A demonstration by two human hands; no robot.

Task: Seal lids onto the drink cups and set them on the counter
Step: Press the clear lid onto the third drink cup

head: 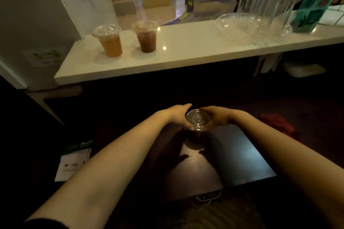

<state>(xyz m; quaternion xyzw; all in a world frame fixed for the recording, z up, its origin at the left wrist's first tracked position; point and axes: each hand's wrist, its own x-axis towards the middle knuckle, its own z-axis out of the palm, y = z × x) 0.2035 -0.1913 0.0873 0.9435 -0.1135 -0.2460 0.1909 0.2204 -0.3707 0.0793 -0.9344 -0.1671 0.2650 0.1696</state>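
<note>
A white counter [186, 55] is seen beyond and above the hands. On it, ahead-left of the hands, two lidded drink cups [109, 41] [146, 36] stand; clear lid stacks [264, 5] are piled ahead-right. A dark surface [232, 154] lies beneath. A cup with clear lid [198, 120] is clasped between the left hand [179, 116] and right hand [217, 116], closed around it.

Two lidded drink cups [111, 41] [146, 36] on the counter [186, 52]; a third cup [198, 120] between two hands [179, 116] [217, 116]; one green bottle [310, 9].
</note>
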